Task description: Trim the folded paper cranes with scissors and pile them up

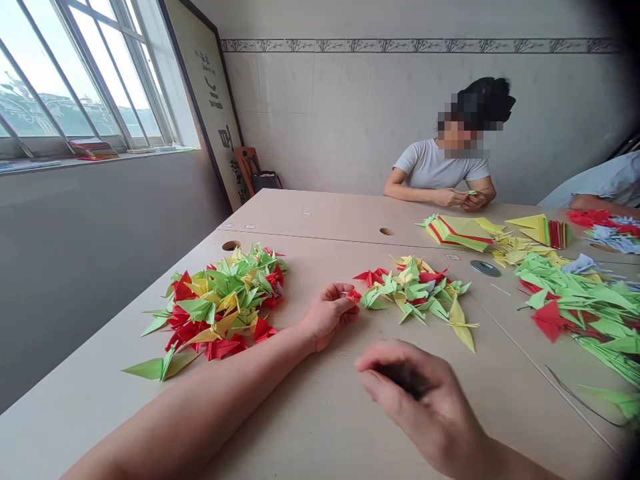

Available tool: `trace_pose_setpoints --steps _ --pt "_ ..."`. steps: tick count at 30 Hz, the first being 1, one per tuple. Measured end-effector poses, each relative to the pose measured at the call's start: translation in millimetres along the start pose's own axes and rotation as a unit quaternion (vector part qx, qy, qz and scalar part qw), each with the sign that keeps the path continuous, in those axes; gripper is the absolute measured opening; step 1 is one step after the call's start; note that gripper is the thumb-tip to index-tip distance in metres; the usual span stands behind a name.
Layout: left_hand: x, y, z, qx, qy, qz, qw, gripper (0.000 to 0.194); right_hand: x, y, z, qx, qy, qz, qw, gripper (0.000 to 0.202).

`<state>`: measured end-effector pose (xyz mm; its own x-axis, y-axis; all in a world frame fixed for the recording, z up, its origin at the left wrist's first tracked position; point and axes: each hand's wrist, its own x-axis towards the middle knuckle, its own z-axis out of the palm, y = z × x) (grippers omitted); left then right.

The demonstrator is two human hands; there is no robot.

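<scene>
Chinese characters [227, 138], framed panel [193, 40], wording unclear

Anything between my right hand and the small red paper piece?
Only the left hand's own curled fingers, just on the near side of the small red paper piece. Otherwise, bare tabletop separates it from the right hand; the nearest paper pile lies beside that path.

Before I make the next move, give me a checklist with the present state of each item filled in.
1. Left hand pinching the small red folded paper: ok.
2. Right hand empty: cannot tell, blurred, dark inside its curl.
3. Middle pile of paper cranes apart from the red paper: cannot tell, they nearly meet in view.
4. Left pile of paper cranes free of the forearm: cannot tell.
5. Other person's hands away from yours: ok, across the table.
</scene>
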<state>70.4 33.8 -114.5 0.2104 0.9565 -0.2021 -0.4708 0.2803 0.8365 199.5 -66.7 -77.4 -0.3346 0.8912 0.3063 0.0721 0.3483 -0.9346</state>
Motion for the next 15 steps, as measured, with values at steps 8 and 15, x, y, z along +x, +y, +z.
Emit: trace_pose_setpoints --steps 8,15 --pt "0 2 0.0 -0.001 -0.031 -0.017 0.999 0.032 1 37 17 -0.095 -0.177 -0.062 0.978 0.010" --pt "-2 11 4.8 0.117 0.019 0.033 0.992 0.025 7 48 7 -0.189 -0.209 -0.109 0.953 0.024"
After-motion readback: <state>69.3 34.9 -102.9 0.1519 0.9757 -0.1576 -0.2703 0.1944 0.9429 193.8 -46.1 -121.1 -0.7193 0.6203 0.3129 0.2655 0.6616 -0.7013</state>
